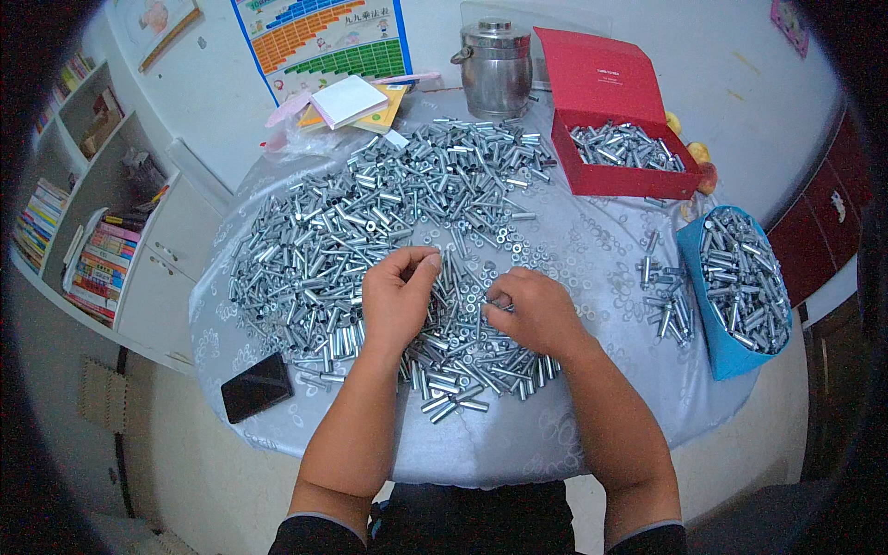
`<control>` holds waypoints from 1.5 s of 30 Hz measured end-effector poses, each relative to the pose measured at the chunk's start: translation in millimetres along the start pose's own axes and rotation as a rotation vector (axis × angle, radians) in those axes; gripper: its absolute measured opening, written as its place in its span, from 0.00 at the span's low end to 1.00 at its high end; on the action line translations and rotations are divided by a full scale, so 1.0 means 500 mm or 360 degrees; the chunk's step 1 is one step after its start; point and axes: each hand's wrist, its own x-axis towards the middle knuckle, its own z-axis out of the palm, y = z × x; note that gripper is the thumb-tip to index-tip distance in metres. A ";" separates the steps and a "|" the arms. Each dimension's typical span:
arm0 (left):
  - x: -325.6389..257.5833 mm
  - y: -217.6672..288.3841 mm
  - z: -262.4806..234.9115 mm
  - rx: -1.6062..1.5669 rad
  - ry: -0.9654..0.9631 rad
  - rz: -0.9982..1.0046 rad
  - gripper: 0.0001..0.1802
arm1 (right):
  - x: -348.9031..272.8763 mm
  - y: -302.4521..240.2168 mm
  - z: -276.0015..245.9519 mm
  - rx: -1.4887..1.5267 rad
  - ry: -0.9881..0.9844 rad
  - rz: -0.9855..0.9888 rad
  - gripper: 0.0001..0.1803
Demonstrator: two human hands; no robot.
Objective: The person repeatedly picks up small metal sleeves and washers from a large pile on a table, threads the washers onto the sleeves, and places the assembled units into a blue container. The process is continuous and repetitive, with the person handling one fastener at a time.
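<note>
The fingertips of two bare hands are held over a heap of silvery metal parts (pixel 324 250) on a cloth-covered desk (pixel 610 393), where much of the near middle of the heap is covered by the hands themselves. The left hand (pixel 398 301) is seen from its back, its thumb and forefinger set close to each other; whether any part is clamped in that grip cannot be told. The right hand (pixel 538 314) is curled just beside it, its fingertips turned inward and partly hidden, so its grip cannot be told either. Individual parts are blurred together in the heap, though short tubes, long pins and small rings can be made out. The dark sleeves (pixel 319 536) are cut off by the lower edge, and the corners are lost in black.

At the far right, an open red box (pixel 638 184), its lid raised, is partly filled with metal pieces (pixel 624 146). A blue container (pixel 740 363) nearer the right edge of the desk is heaped to the rim with assembled-looking pieces (pixel 743 277). The contents of a lidded steel pot (pixel 497 74) are hidden.
</note>
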 end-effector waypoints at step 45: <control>-0.044 0.064 0.042 -0.0686 -0.0759 -0.0440 0.11 | 0.000 -0.032 -0.032 0.1865 0.0857 0.0254 0.11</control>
